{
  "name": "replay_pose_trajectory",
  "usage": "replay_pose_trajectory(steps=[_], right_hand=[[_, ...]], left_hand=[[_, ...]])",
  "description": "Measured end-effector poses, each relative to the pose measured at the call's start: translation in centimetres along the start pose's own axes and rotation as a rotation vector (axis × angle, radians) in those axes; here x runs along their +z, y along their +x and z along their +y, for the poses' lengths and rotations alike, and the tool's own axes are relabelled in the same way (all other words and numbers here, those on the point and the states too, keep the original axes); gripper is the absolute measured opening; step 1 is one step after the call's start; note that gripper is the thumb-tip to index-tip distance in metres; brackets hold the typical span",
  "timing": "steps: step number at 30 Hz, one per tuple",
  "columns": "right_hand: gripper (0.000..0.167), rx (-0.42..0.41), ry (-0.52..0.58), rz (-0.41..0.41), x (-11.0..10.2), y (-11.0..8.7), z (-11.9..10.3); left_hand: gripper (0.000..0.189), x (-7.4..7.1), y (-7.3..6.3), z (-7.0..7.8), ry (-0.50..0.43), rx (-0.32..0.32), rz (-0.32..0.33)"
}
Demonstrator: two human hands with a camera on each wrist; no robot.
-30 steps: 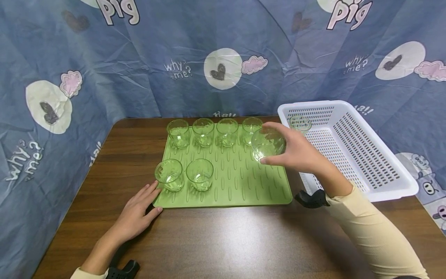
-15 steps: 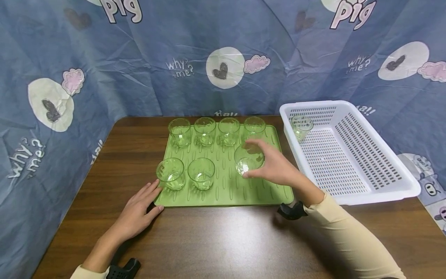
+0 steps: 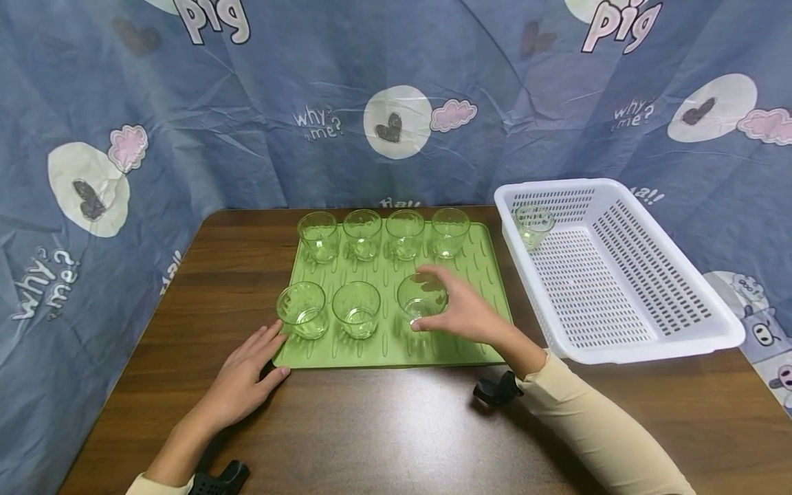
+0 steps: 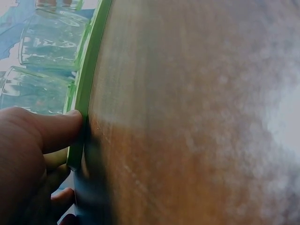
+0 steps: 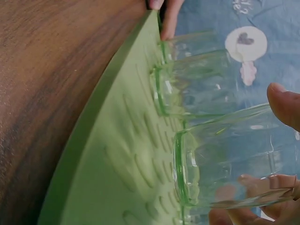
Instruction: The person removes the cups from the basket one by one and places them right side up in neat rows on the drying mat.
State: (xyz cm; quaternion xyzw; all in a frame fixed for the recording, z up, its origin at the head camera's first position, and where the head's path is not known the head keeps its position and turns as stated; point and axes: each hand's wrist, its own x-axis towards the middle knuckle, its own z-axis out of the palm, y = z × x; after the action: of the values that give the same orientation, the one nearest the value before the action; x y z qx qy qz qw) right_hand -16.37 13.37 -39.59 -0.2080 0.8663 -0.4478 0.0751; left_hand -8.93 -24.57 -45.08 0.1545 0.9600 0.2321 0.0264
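My right hand point(image 3: 463, 308) holds a clear drinking glass point(image 3: 413, 300) by its sides, thumb in front and fingers behind. In the right wrist view this glass point(image 5: 225, 154) is upright, its base at or just above the green ridged mat point(image 3: 460, 347); contact is hard to tell. Two more glasses, a left one point(image 3: 301, 309) and a middle one point(image 3: 356, 309), stand in the front row beside it. Several glasses point(image 3: 405, 235) line the back of the mat. My left hand point(image 3: 241, 381) rests at the mat's front left corner, its thumb point(image 4: 61, 129) touching the edge.
A white slotted plastic basket point(image 3: 699, 275) stands at the right, with one glass point(image 3: 534, 225) in its back left corner. The wooden table point(image 3: 383, 426) extends in front of the mat. A blue printed cloth point(image 3: 260, 103) hangs behind.
My right hand has carried the glass left and toward me, from near the basket to the front row, right of the middle glass. The left hand has stayed in place.
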Motion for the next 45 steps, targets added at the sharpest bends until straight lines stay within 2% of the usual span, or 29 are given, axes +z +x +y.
replay_pose_trajectory(steps=[23,45], right_hand=[[0.094,0.035,0.051,-0.038,2.1,0.5,0.9],[0.094,-0.003,0.082,-0.03,2.8,1.1,1.8]], left_hand=[[0.058,0.1,0.0,0.1,0.006,0.001,0.007],[0.058,0.1,0.1,0.1,0.01,0.0,0.006]])
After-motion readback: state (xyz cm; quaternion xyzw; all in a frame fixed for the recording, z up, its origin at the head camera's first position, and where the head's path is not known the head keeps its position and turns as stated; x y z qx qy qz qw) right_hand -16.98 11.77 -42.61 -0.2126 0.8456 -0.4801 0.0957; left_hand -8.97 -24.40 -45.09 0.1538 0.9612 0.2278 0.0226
